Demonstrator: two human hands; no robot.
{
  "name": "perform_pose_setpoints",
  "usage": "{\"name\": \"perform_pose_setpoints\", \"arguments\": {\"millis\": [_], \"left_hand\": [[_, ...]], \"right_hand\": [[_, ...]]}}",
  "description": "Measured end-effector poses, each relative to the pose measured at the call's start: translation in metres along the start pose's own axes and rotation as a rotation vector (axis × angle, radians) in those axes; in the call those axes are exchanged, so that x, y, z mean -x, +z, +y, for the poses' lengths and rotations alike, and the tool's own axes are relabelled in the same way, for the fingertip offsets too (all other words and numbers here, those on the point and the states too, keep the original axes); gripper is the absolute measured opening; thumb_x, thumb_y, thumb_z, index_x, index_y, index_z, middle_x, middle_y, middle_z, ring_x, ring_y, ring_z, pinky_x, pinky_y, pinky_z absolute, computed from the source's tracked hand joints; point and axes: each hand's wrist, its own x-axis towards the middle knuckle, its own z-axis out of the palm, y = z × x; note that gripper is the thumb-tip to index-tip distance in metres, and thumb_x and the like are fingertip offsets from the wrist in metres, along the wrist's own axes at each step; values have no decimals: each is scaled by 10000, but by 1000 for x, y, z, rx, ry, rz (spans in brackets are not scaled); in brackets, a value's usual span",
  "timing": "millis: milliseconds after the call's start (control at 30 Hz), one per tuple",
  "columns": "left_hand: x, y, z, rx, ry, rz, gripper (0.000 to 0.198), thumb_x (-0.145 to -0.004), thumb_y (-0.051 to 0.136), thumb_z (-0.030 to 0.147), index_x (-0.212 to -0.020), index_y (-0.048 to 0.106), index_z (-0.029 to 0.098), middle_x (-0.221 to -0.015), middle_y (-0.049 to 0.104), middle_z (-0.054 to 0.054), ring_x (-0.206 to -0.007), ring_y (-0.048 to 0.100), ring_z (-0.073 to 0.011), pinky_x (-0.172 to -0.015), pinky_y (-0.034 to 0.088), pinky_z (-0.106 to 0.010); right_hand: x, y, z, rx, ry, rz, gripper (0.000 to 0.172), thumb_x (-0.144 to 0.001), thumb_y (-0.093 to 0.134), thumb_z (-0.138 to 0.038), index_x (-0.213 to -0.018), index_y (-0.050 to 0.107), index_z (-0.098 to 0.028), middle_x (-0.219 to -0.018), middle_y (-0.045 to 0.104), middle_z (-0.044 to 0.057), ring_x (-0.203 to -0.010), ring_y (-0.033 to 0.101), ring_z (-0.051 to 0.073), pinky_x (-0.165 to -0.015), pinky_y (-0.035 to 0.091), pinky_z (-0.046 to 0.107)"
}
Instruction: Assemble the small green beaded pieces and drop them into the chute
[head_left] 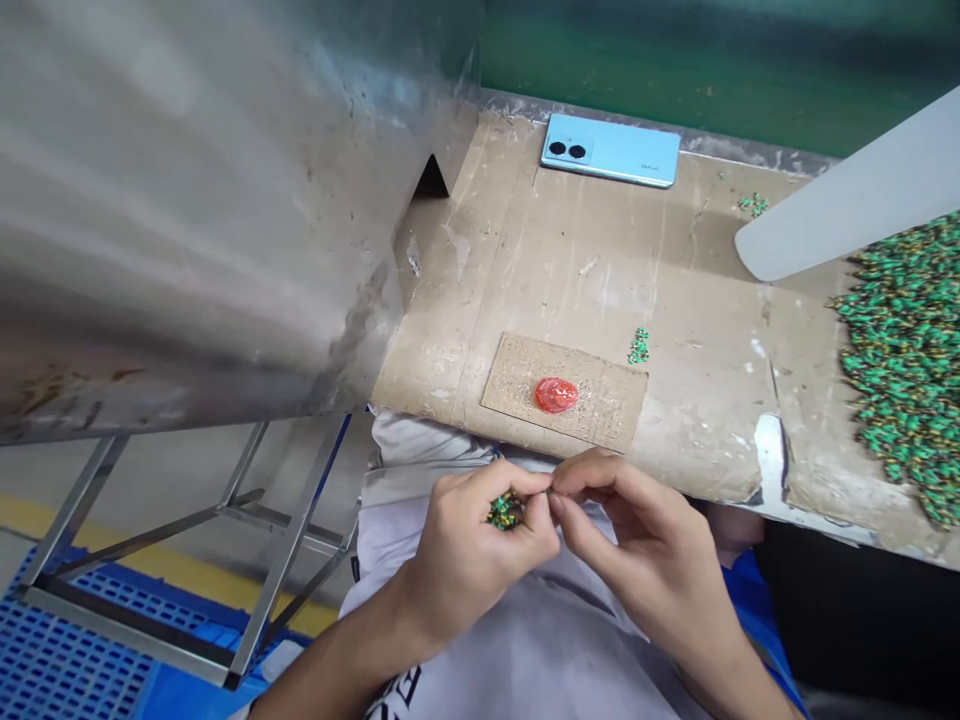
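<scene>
left hand (480, 540) curled round green parts (504, 512), so none spill; right hand (637, 535) pinched at left thumb tip, contents too small to tell; pile (907, 370) near.

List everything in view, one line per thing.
bench: 1, brown cardboard cover, centre
phone: 1, light blue, bench's far edge
cardboard pad: 1, brown, bench's near edge
red lump: 1, red, on the cardboard pad
green parts: one pile, green-gold, bench's right
white panel: 1, white, upper right
steel chute: 1, grey, left
blue crate: 1, blue, lower left
left hand: 1, closed on a few green parts
right hand: 1, fingertips pinched against the left's
</scene>
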Motion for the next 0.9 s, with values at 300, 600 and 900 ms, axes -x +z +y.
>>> {"name": "perform_pose_setpoints", "arguments": {"millis": [300, 600, 900], "left_hand": [[2, -18, -4, 243, -80, -221, 226, -872, 856, 142, -1077, 769, 186, -792, 831, 23, -671, 782, -104, -680, 601, -122], [-2, -24, -13, 298, 85, -235, 125, -938, 814, 253, -911, 722, 174, -753, 780, -18, -643, 728, -134, -633, 586, -208], [0, -21, -23, 438, 129, -254, 126, -907, 842, 204, -936, 723, 174, -770, 790, -27, -643, 741, -145, -626, 608, -226]], "right_hand": [[-7, -10, -11, -393, 272, -83, 96, -962, 767, -316, -913, 755, -234, -646, 687, -21, -543, 614, 99, -522, 517, 182], [1, -7, -6, -584, 302, -180, 30, -956, 782, -253, -959, 753, -244, -725, 731, -18, -554, 661, 72, -532, 534, 148], [-2, -8, -16, -414, 162, -192, 65, -955, 748, -185, -935, 736, -246, -726, 686, -33, -602, 608, 78, -525, 488, 154]]}}
